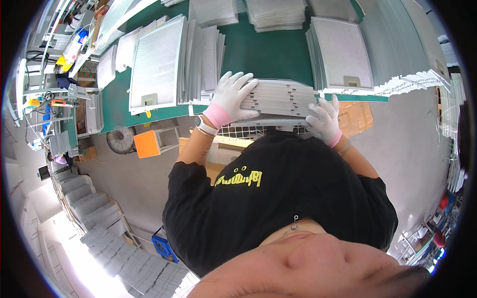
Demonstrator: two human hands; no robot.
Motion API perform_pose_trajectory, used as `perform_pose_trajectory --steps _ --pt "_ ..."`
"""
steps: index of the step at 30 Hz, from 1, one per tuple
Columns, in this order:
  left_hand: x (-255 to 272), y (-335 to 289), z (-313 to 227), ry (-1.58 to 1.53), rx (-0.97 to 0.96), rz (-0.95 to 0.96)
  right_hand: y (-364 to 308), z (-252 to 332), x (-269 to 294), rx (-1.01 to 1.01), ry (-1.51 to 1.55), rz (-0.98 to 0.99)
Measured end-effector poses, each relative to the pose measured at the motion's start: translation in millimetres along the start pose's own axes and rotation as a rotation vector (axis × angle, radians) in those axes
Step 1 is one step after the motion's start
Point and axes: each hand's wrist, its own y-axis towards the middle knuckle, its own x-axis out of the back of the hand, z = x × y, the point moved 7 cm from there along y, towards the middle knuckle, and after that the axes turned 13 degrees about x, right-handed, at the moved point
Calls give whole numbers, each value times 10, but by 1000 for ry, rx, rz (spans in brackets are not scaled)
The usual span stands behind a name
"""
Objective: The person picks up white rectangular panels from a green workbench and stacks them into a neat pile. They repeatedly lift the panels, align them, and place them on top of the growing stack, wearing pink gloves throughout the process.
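- As my eye travels from the left, pale mesh panels come first on the green table
- Next, the left hand, white-gloved with a pink cuff, grasps the left end of the stack of silvery frames, fingers spread, thumb on the near side
- Between both hands, at the table's near edge, that stack has its long axis running left to right; neither hand is clearly nearer, and its pale, layered edges show rows of small dark slots
- At its right end, the right hand, gloved likewise, has its fingertips against the frames or just beside them; I cannot tell whether it grips
- Farther right sits another pile of mesh panels
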Motion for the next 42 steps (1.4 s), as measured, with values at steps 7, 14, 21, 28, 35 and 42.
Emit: perform_pose_trajectory --steps 7,14,21,28,35,42 --pt "45 1 115 -76 -64 -42 62 -140 -91 -76 68 -218" --pt "-135 -354 449 -407 171 -141 -26 -410 -191 -472 252 -333" --pt "-870 -177 566 -729 134 -294 -333 -734 -591 -826 785 -423" --pt "-932 -115 664 -1112 237 -155 -200 -825 -997 -131 49 -8" --pt "-816 -120 492 -17 27 -270 -77 -870 -943 -263 181 -81" --pt "-554 -197 557 -926 293 -145 54 -949 -628 -453 495 -152"
